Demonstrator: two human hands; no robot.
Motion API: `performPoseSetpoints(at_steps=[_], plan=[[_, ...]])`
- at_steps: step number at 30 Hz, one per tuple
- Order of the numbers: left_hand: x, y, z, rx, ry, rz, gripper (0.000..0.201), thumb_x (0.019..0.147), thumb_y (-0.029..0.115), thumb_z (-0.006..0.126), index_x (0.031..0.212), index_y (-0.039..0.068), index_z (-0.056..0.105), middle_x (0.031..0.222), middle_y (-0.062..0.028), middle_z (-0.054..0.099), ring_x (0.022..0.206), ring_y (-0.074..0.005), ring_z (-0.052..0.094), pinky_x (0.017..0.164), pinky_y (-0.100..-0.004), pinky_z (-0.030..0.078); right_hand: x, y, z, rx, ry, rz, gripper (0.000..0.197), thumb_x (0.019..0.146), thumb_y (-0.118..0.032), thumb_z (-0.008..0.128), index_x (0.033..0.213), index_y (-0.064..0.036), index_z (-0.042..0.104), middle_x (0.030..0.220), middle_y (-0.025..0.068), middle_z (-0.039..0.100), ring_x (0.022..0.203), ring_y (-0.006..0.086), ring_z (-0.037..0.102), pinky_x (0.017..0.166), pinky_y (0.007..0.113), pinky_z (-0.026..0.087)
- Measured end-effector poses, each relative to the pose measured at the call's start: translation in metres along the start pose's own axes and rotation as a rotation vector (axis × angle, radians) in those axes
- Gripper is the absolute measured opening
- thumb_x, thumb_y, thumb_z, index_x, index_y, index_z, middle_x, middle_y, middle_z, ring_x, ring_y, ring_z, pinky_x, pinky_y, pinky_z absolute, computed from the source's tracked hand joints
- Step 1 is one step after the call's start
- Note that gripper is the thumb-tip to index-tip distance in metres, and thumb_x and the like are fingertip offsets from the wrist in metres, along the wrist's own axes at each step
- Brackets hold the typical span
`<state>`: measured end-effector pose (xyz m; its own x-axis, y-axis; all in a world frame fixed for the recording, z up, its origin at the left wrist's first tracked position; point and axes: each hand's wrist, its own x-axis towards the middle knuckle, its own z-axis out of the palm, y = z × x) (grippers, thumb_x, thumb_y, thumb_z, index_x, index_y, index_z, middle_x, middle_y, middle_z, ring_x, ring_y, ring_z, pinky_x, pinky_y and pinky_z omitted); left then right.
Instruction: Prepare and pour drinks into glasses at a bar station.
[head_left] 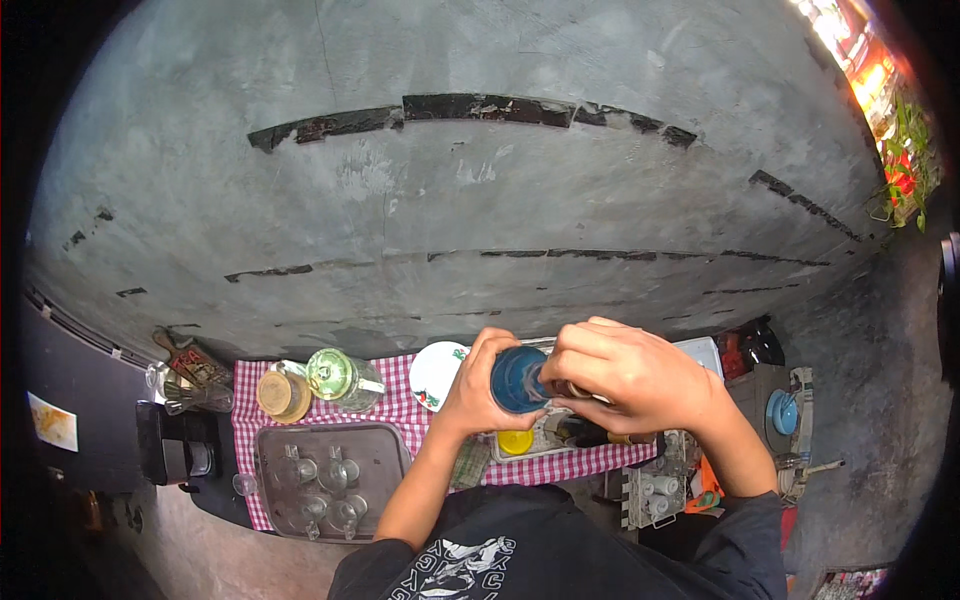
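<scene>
My left hand (474,393) is wrapped round a blue cup (518,378), holding it above the table with its opening toward me. Over the cup's right rim, my right hand (635,380) has its fingers curled and pinched together. What those fingers grip is hidden. Just left of my left hand lies a white plate (432,372) with a coloured pattern at its edge. Below the cup, a yellow round thing (515,442) sits on a pale tray (512,457), with a dark bottle-like object (580,433) beside it.
A pink-and-white checked cloth (400,372) covers the table. On its left are a brown tray (275,510) with several glass cups, a jug with a green lid (330,374) and a round tan-lidded jar (283,397). A grey wall (450,200) rises behind; a rack (655,495) stands at right.
</scene>
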<state>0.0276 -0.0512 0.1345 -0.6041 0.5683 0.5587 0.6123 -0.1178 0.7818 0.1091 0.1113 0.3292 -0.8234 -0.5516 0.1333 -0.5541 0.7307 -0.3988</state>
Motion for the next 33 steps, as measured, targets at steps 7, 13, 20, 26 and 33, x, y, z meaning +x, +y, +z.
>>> performPoseSetpoints(at_steps=[7,13,20,26,33], plan=[[-0.023,0.045,0.006,-0.169,-0.031,-0.094,0.079,0.053,0.027,0.089,0.118,0.004,0.052,0.099,-0.0129,0.067,0.091,-0.0278,0.069,0.082,-0.0365,0.055,-0.029,-0.022,0.002,0.097,0.151,-0.045,0.033,0.075,-0.006,0.073,0.105,-0.0038,0.06,0.087,0.0094,0.057,0.078,0.0291,0.057,0.072,0.039,0.046],[-0.057,0.073,0.023,-0.233,-0.095,-0.175,0.082,0.053,0.029,0.09,0.121,0.003,0.051,0.105,-0.0116,0.065,0.098,-0.0221,0.065,0.088,-0.0354,0.051,-0.064,-0.042,0.017,0.219,0.267,-0.047,0.046,0.073,-0.007,0.077,0.115,-0.0009,0.061,0.089,0.0112,0.061,0.079,0.0271,0.059,0.072,0.037,0.048],[-0.086,0.113,0.047,-0.348,-0.179,-0.306,0.083,0.056,0.029,0.088,0.124,0.003,0.048,0.111,-0.0106,0.061,0.104,-0.0198,0.06,0.093,-0.0347,0.047,-0.112,-0.064,0.035,0.483,0.349,0.115,0.059,0.073,-0.006,0.077,0.129,-0.0036,0.058,0.106,0.0113,0.064,0.094,0.0258,0.06,0.086,0.037,0.047],[-0.119,0.148,0.074,-0.318,-0.179,-0.39,0.083,0.057,0.029,0.088,0.124,0.002,0.048,0.111,-0.0108,0.06,0.106,-0.0198,0.058,0.095,-0.0345,0.045,-0.16,-0.082,0.059,0.539,0.489,0.107,0.064,0.071,-0.01,0.081,0.131,-0.005,0.058,0.114,0.0087,0.064,0.105,0.0229,0.059,0.094,0.034,0.044],[-0.168,0.191,0.115,-0.32,-0.212,-0.44,0.083,0.057,0.032,0.088,0.123,0.003,0.048,0.111,-0.0113,0.059,0.105,-0.0206,0.058,0.095,-0.035,0.045,-0.22,-0.109,0.094,0.68,0.566,0.178,0.067,0.063,-0.024,0.089,0.122,-0.0036,0.063,0.098,0.0046,0.058,0.095,0.0174,0.055,0.086,0.03,0.043]])
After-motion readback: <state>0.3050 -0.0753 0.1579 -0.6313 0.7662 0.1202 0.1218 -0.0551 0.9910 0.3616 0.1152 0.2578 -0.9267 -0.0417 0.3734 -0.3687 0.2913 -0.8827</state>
